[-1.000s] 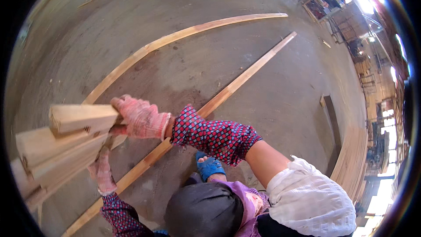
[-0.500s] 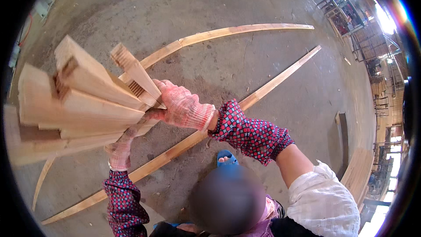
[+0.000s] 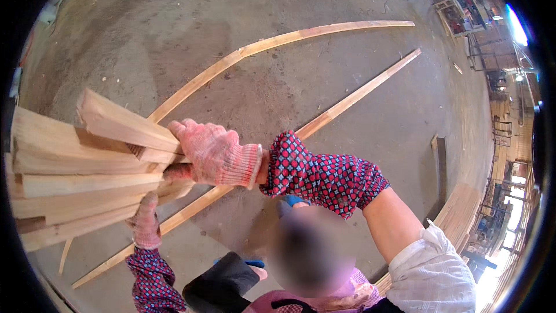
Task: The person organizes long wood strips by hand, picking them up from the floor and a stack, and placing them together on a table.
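Note:
A bundle of pale wooden boards [image 3: 87, 188] is held off the floor at the left, its far ends reaching the edge of the view. My right hand [image 3: 217, 153], in a pinkish stained knit glove, is closed around the near ends on the upper side. Its fingers wrap the topmost board [image 3: 124, 124], which sits at an angle to the others. From below, my gloved left hand [image 3: 145, 223] grips the bundle's lower edge, with its palm side mostly hidden. Patterned sleeve covers are on both forearms.
On the concrete floor lie a long bent wood strip [image 3: 289, 37] and a straight one [image 3: 359, 95], which passes beneath my arms. At the right are a dark-sided timber piece [image 3: 440, 159] and stacked boards [image 3: 460, 208]. Benches [image 3: 457, 14] stand at the far right.
Both hands and the bundle have shifted left and slightly down. The topmost boards now lie lower and closer to the rest. A dark-clothed leg has come into view at the bottom.

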`<move>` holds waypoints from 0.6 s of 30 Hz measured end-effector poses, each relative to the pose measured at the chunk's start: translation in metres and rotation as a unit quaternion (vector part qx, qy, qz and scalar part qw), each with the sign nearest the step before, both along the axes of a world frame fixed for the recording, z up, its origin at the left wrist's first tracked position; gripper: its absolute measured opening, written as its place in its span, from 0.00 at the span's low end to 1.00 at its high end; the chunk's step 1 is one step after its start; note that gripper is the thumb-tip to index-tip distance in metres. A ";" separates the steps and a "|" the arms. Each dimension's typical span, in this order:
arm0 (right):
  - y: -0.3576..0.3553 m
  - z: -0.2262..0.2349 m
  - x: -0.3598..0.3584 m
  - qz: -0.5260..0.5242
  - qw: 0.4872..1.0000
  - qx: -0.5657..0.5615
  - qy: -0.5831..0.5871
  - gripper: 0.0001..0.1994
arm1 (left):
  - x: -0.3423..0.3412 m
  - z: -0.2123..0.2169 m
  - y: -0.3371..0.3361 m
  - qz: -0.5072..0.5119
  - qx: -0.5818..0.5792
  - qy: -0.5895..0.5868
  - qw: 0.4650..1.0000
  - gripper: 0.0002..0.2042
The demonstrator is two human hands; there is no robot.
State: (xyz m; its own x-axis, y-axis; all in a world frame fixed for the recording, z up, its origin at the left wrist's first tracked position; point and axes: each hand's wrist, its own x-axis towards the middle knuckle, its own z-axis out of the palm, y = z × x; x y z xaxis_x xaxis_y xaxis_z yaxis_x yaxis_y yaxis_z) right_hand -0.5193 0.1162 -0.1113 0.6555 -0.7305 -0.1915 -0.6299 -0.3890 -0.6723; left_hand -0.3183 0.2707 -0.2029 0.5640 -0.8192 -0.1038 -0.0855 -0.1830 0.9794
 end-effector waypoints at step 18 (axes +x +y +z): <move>-0.010 -0.042 -0.042 -0.123 0.978 0.144 0.083 0.38 | -0.007 -0.086 -0.035 -0.238 0.088 0.043 0.966 0.32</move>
State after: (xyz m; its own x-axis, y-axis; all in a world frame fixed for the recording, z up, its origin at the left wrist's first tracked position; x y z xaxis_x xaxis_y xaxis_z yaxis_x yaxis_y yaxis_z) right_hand -0.5610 0.1060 -0.1534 0.4087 -0.7619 -0.5024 -0.7908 -0.0208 -0.6117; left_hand -0.3257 0.2357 -0.2885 0.1112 -0.9491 -0.2948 -0.1205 -0.3074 0.9439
